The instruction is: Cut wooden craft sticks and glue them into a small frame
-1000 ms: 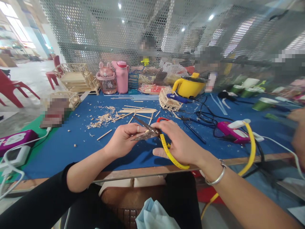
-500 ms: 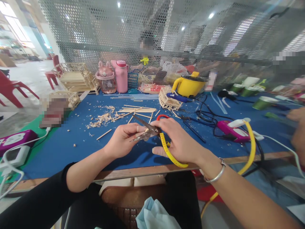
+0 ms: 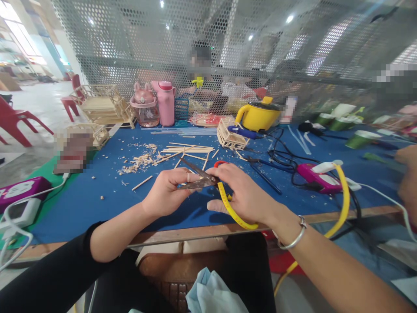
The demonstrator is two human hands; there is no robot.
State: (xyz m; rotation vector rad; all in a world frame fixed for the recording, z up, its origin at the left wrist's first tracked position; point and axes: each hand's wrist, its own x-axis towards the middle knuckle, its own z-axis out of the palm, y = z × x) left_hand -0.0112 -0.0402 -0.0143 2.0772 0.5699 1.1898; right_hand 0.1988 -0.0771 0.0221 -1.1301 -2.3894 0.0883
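My right hand (image 3: 246, 191) is wrapped round the handles of a pair of scissors (image 3: 208, 179). One handle loop is red, and a yellow measuring-tape strip curves over the other. The blades stand partly apart and point left, across the fingertips of my left hand (image 3: 171, 191). That hand is closed in a pinch on a thin wooden stick, almost wholly hidden by the fingers and blades. Just beyond lie several pale wooden sticks (image 3: 189, 150). To their left is a heap of small wood offcuts (image 3: 141, 161).
A small wooden frame (image 3: 230, 134) with a blue-handled tool stands by a yellow pot (image 3: 260, 117). Pliers (image 3: 263, 176), cables and a purple power strip (image 3: 321, 178) lie right. Pink bottles (image 3: 166, 104) stand at the back. Another person's arm (image 3: 407, 174) shows at the right edge.
The scissor blades have come a little closer together, and the pale stick end seen between them is now hidden. Both hands stay in nearly the same place.
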